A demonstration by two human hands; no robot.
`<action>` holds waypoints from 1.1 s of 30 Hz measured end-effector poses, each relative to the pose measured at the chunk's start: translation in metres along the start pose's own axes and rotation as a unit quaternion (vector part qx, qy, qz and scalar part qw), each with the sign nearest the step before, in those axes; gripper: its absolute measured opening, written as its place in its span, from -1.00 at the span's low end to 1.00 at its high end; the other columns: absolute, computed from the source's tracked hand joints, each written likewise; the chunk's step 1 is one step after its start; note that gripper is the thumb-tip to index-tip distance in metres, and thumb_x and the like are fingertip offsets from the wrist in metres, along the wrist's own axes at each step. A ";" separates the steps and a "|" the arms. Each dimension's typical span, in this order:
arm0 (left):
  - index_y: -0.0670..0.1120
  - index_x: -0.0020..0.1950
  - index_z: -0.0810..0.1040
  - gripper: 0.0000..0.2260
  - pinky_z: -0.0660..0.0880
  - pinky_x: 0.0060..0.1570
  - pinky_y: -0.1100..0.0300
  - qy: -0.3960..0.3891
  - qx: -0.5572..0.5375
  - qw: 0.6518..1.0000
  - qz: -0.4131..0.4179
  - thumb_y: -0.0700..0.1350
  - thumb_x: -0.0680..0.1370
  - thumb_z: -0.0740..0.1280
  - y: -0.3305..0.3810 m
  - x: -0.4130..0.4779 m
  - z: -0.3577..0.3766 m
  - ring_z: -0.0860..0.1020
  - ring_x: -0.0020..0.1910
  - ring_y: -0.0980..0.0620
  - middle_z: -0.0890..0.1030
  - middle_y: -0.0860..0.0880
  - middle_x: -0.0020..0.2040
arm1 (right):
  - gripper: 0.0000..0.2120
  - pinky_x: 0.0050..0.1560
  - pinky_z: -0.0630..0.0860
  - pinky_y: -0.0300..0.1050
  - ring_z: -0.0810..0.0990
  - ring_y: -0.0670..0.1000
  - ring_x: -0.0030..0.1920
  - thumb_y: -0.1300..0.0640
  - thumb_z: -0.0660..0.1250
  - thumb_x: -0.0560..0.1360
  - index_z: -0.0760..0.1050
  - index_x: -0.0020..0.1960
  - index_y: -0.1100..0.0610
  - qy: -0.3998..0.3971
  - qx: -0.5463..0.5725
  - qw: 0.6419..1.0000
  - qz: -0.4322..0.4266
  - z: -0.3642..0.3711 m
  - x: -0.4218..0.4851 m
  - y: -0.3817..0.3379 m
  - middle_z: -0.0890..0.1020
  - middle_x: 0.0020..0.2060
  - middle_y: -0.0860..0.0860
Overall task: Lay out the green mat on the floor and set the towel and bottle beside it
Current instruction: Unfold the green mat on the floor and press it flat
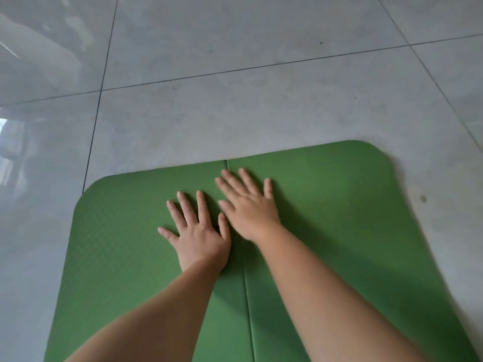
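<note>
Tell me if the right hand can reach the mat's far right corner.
Probably yes: the right hand lies flat on the green mat, with only bare mat between it and the far right corner.

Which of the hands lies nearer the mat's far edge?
The right hand: it almost reaches the far edge of the green mat, while the left hand lies further back.

No readable text, label, brand or number on green mat (326,205) or floor tiles (235,100).
</note>
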State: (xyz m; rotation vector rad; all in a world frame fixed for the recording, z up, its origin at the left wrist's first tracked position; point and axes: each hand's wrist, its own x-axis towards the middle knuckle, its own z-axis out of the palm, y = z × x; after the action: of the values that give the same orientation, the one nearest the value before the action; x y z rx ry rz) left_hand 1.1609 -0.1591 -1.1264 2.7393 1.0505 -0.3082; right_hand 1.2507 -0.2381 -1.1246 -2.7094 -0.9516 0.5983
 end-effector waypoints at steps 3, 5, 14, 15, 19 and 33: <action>0.06 0.54 -0.16 -0.40 -0.17 0.38 -0.32 0.015 -0.004 1.000 0.000 0.19 0.55 -0.07 0.000 -0.001 0.001 -0.26 0.52 -0.14 -0.22 -0.09 0.55 | -0.44 0.42 -0.24 0.24 -0.24 -0.05 0.52 -0.27 -0.18 0.55 -0.21 0.50 -0.18 0.089 -0.033 0.990 0.108 -0.011 -0.027 0.077 -0.28 0.45 -0.24; 0.06 0.55 -0.15 -0.40 -0.17 0.38 -0.32 0.018 -0.005 1.000 0.001 0.19 0.55 -0.06 -0.001 -0.001 0.001 -0.25 0.52 -0.14 -0.21 -0.09 0.55 | -0.40 0.43 -0.16 0.26 -0.20 -0.03 0.52 -0.31 -0.26 0.50 -0.23 0.50 -0.18 0.104 -0.045 0.975 0.192 -0.019 -0.055 0.127 -0.29 0.45 -0.22; 0.05 0.55 -0.15 -0.40 -0.16 0.38 -0.32 0.019 -0.006 1.000 0.001 0.18 0.56 -0.05 0.001 -0.002 0.001 -0.25 0.52 -0.13 -0.21 -0.09 0.55 | -0.35 0.43 -0.15 0.29 -0.18 0.20 0.52 -0.19 -0.10 0.57 -0.17 0.54 0.09 0.135 -0.006 0.957 0.255 -0.021 -0.053 0.077 -0.19 0.53 0.03; 0.05 0.55 -0.15 -0.40 -0.17 0.38 -0.32 0.016 -0.008 1.000 -0.001 0.18 0.56 -0.05 0.001 -0.002 0.001 -0.26 0.52 -0.13 -0.22 -0.09 0.55 | -0.36 0.43 -0.19 0.26 -0.18 0.17 0.52 -0.17 -0.08 0.58 -0.16 0.54 0.09 0.149 0.011 0.971 0.189 -0.014 -0.050 0.049 -0.16 0.53 0.02; 0.04 0.53 -0.24 -0.43 -0.13 0.37 -0.34 -0.008 0.023 1.000 0.006 0.07 0.61 -0.03 -0.004 0.001 0.002 -0.32 0.50 -0.17 -0.31 -0.10 0.53 | -0.44 0.43 -0.29 0.23 -0.18 0.06 0.53 -0.14 -0.15 0.56 -0.01 0.53 -0.02 0.070 0.101 0.992 0.012 0.015 -0.049 -0.038 -0.06 0.53 -0.10; 0.04 0.55 -0.14 -0.44 -0.16 0.38 -0.32 0.016 0.000 1.000 0.001 0.14 0.58 -0.09 0.001 -0.002 0.000 -0.25 0.52 -0.15 -0.21 -0.10 0.55 | -0.35 0.41 -0.13 0.34 -0.30 0.06 0.50 -0.30 -0.46 0.39 -0.39 0.45 -0.17 0.026 -0.075 0.954 0.291 -0.012 -0.131 0.134 -0.39 0.43 -0.12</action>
State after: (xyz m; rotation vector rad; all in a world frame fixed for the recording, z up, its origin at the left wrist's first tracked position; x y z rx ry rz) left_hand 1.1602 -0.1607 -1.1262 2.7527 1.0566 -0.2655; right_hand 1.2369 -0.4250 -1.1166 -3.1287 -0.1692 0.5599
